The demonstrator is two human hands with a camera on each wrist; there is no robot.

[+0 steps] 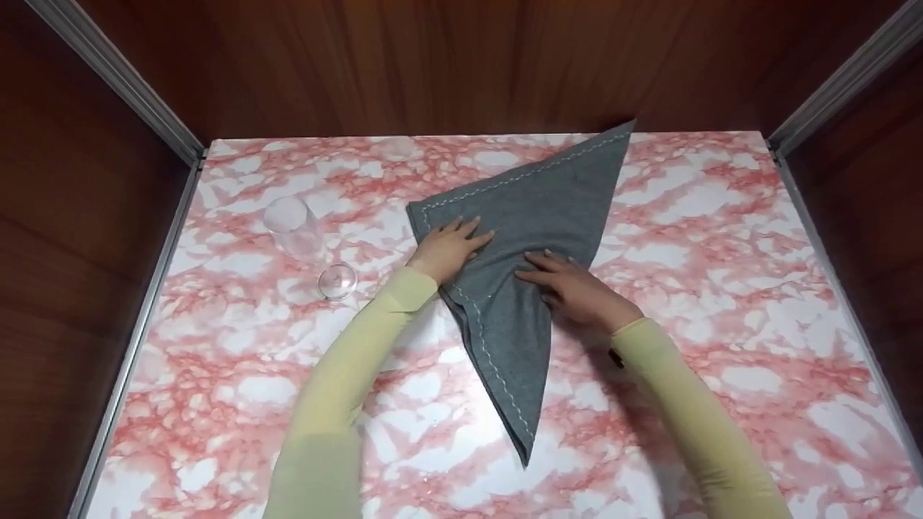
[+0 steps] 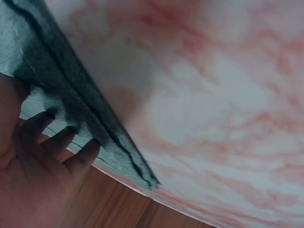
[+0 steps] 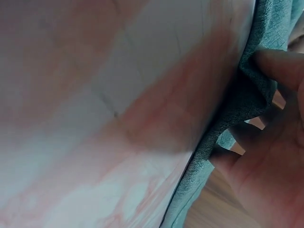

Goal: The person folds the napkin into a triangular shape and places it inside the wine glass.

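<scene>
A dark grey cloth (image 1: 555, 202) with white zigzag stitching along its edges lies folded on the table, one point toward the back right and another toward the front. My left hand (image 1: 447, 249) rests on the cloth's left part with spread fingers. On the right side my right hand (image 1: 580, 292) presses the cloth with extended fingers, and creases run between the two hands. In the left wrist view the layered edge of the cloth (image 2: 80, 90) shows beside the fingertips. In the right wrist view, a raised fold of cloth (image 3: 251, 97) stands between the thumb and fingers.
To the left lies a clear cylindrical container (image 1: 296, 229), and a small round clear lid or dish (image 1: 337, 281) is near it. The red-and-white marbled table (image 1: 245, 425) is bounded by dark wood panels (image 1: 433, 65) at the back and sides.
</scene>
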